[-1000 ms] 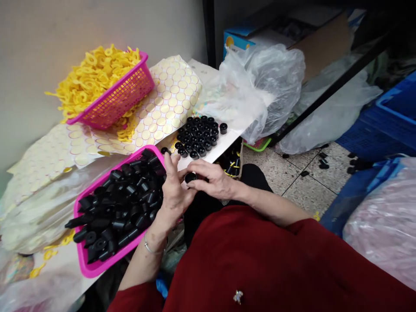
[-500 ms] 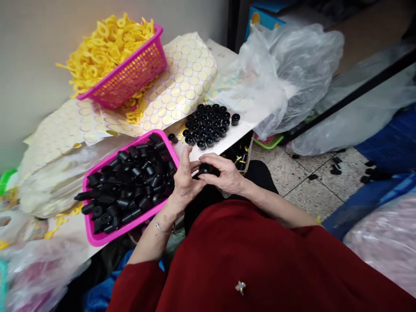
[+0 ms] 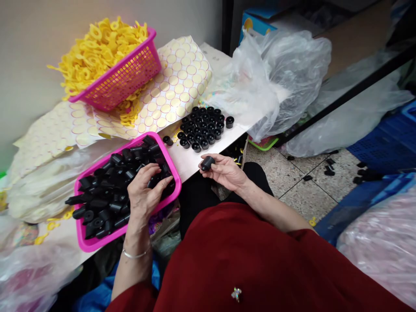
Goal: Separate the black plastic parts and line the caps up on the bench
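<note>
A pink tray (image 3: 169, 161) full of loose black plastic caps (image 3: 110, 190) lies on the table before me. My left hand (image 3: 144, 195) reaches into it, fingers curled down among the caps; whether it grips one is hidden. My right hand (image 3: 224, 172) hovers at the table's front edge, pinching one black cap (image 3: 207, 163). Just beyond it, several black caps (image 3: 203, 126) stand upright in a tight cluster on the table.
A pink basket (image 3: 125, 80) heaped with yellow plastic rings sits at the back left on sheets of round stickers (image 3: 177, 93). Clear plastic bags (image 3: 279, 82) lie to the right. Stray caps dot the floor (image 3: 299, 182). Blue crates (image 3: 386, 138) stand far right.
My left hand has left the cap that both hands held and gone into the pink tray. My right hand keeps the cap, shifted slightly toward the table edge.
</note>
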`<state>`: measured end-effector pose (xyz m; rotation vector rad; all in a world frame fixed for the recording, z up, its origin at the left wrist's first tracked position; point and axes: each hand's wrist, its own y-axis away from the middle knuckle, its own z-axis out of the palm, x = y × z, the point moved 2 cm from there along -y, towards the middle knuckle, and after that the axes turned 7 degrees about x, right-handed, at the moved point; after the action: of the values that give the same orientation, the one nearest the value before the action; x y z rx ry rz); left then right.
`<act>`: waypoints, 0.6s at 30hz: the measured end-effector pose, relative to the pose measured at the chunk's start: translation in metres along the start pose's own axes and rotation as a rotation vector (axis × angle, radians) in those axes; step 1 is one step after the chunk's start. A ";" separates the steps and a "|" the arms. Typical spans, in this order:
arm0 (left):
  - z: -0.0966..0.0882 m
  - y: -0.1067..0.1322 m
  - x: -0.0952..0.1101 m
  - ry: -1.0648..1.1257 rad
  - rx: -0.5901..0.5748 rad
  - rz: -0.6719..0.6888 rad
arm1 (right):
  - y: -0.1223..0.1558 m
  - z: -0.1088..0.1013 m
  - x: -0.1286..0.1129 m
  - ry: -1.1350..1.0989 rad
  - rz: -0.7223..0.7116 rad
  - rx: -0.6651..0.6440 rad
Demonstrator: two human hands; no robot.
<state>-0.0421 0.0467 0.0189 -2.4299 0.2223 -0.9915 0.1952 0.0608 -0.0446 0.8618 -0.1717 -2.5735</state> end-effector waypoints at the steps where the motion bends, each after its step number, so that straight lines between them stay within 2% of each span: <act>1: -0.004 0.002 -0.005 0.000 0.022 -0.064 | 0.001 -0.001 0.001 -0.002 0.011 -0.004; 6: -0.034 0.007 -0.039 -0.007 0.265 -0.439 | 0.003 -0.015 -0.001 0.062 -0.041 0.046; 9: -0.054 -0.001 -0.059 -0.147 0.277 -0.542 | 0.006 -0.028 -0.005 0.125 -0.078 0.134; 11: -0.060 -0.012 -0.067 -0.228 0.178 -0.500 | 0.010 -0.038 -0.009 0.174 -0.098 0.209; 13: -0.056 -0.026 -0.069 -0.274 0.038 -0.356 | 0.016 -0.049 -0.011 0.228 -0.112 0.276; 16: -0.040 -0.044 -0.067 -0.349 -0.182 -0.099 | 0.027 -0.064 -0.011 0.271 -0.110 0.342; 18: -0.026 -0.053 -0.066 -0.437 -0.282 0.013 | 0.033 -0.072 -0.009 0.280 -0.105 0.367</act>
<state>-0.1095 0.1041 0.0218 -2.8228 0.2355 -0.4230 0.2565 0.0358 -0.0897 1.3856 -0.5385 -2.5200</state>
